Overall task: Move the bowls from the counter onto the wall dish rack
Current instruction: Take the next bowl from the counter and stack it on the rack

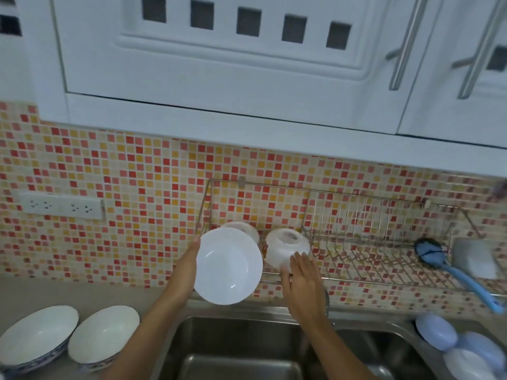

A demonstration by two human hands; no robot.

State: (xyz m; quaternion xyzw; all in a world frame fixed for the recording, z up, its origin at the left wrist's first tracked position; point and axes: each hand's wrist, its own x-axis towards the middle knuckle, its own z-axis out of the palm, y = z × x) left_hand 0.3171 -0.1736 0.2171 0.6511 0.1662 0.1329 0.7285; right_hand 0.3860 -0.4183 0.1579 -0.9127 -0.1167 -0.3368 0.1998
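Observation:
My left hand (189,259) holds a plain white bowl (229,267) by its left rim, tilted with its inside toward me, in front of the left end of the wire wall dish rack (365,237). My right hand (300,281) rests its fingertips on an upturned white bowl (285,246) sitting in the rack. Another upturned bowl (242,229) lies in the rack behind the one I hold, mostly hidden. On the counter at the lower left stand two white bowls with blue patterned outsides (38,338) (103,334).
A steel sink (241,352) lies below my arms. A blue dish brush (450,266) and a grey holder (476,256) sit at the rack's right end. Blue and white lids or plates (450,342) lie at the lower right. White cabinets (219,64) overhang the rack; a wall socket (60,205) is at left.

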